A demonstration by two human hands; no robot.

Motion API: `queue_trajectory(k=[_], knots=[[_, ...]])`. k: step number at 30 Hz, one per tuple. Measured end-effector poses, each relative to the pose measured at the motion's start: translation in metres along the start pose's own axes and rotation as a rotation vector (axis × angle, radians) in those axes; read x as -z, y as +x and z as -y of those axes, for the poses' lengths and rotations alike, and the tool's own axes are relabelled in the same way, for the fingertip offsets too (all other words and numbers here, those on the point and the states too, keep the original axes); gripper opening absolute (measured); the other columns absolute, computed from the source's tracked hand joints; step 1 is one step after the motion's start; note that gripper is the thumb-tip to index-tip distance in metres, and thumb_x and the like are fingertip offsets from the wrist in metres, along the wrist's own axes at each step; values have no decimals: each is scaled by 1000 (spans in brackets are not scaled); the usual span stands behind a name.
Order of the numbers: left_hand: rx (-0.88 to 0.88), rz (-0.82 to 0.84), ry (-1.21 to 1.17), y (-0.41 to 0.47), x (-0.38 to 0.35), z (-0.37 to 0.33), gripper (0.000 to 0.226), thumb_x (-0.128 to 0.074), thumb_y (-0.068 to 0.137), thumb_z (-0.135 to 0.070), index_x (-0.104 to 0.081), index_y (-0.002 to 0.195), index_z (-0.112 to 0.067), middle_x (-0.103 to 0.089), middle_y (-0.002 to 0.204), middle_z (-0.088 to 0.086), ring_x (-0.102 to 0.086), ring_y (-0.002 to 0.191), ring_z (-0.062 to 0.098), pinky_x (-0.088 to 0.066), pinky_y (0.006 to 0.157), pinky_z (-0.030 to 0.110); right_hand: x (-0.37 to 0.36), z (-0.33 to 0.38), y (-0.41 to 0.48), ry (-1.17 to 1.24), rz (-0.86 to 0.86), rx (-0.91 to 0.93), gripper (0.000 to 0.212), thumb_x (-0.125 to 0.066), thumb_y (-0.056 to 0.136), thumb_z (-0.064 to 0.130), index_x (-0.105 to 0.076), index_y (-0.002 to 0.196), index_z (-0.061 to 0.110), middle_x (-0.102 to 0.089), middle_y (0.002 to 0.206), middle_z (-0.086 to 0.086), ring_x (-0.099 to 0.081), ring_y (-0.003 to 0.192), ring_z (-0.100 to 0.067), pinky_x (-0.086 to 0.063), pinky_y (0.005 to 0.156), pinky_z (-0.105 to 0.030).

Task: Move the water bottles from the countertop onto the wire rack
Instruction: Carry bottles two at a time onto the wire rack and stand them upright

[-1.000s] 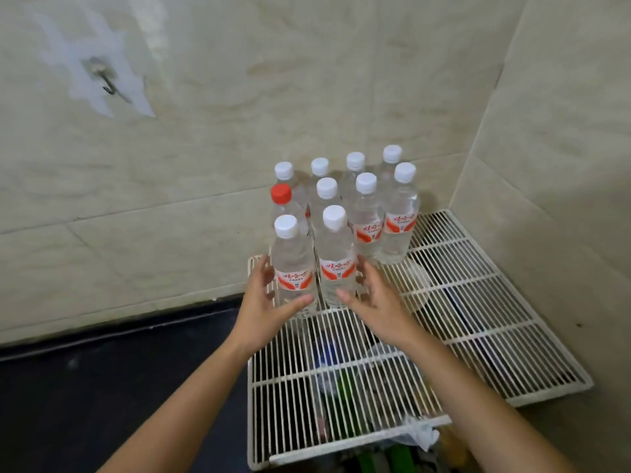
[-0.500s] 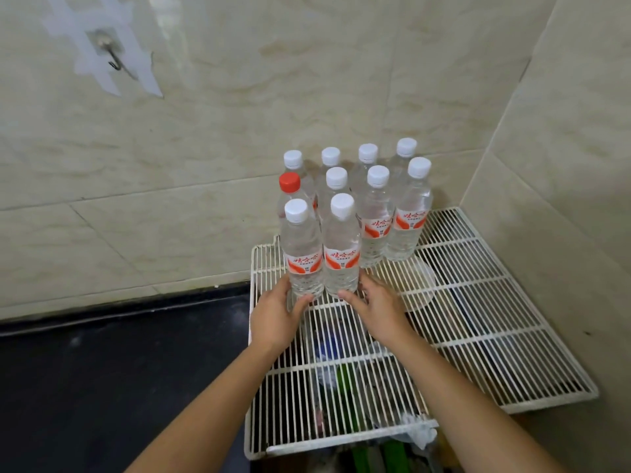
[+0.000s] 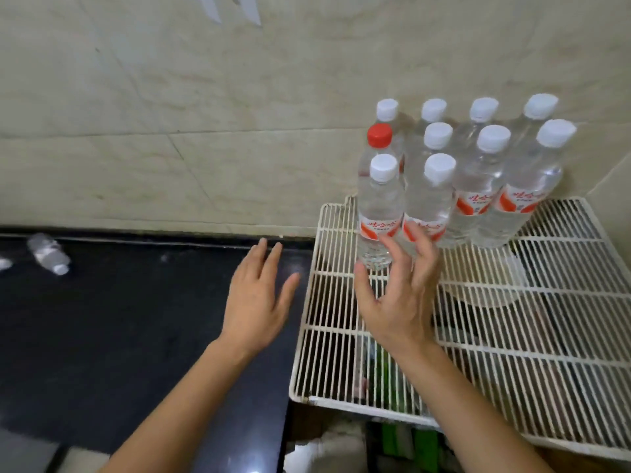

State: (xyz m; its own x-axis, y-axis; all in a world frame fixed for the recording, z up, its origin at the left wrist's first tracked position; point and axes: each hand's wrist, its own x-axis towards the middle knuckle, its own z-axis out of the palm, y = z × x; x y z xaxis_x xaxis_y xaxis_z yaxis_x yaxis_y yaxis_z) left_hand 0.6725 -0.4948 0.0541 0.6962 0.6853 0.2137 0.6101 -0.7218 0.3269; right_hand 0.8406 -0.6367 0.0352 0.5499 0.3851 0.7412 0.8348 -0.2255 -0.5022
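Observation:
Several clear water bottles (image 3: 474, 186) with white caps, plus one with a red cap (image 3: 379, 136), stand upright in rows at the back of the white wire rack (image 3: 532, 339). My right hand (image 3: 397, 295) hovers open just in front of the two front bottles (image 3: 379, 206), fingers spread, gripping nothing. Over the black countertop (image 3: 102, 319), left of the rack, my left hand (image 3: 257, 295) is open and flat. A bottle (image 3: 49, 254) lies on its side at the counter's far left by the wall.
Beige tiled walls close in behind and on the right. The rack's front half is bare wire, with green and pale items visible beneath it (image 3: 386, 370). Another pale object (image 3: 3, 264) shows at the left frame edge.
Both hands have let go of the two front bottles and drawn back. My left hand has swung left over the countertop. The view has shifted left, showing a lying bottle.

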Motion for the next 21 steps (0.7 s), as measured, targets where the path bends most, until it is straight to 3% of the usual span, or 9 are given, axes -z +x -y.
queue_trajectory(k=[6,9,15,21], knots=[[229,-74,117,-42,52,78,72,-34,98,-53,-35,153,-6,-24,162,22,-23,151,39,-25,120,52,-53,64,-11,-116,490,115,56,-42,102,57,-52,147,26,-26,165,-14,-16,154,-35,-13,123,-55],[286,-132,150,-62,85,124,76,-30,96,-55,-35,153,-5,-24,162,24,-23,150,40,-27,119,55,-81,105,-19,-120,582,202,65,-31,102,64,-38,156,27,-17,169,-12,-7,157,-32,5,124,-46],[397,-242,189,-129,158,242,75,-31,98,-56,-34,153,-7,-24,162,23,-24,150,39,-29,117,57,-154,223,-48,-86,657,295,76,-34,100,67,-25,159,20,-17,169,-13,-7,158,-32,-3,124,-49],[539,-289,215,-226,240,390,76,-30,96,-56,-35,153,-4,-25,161,24,-24,150,40,-30,116,59,-242,401,-103,13,733,389,78,-35,100,65,-21,161,18,-10,171,-13,-1,158,-31,0,125,-49]])
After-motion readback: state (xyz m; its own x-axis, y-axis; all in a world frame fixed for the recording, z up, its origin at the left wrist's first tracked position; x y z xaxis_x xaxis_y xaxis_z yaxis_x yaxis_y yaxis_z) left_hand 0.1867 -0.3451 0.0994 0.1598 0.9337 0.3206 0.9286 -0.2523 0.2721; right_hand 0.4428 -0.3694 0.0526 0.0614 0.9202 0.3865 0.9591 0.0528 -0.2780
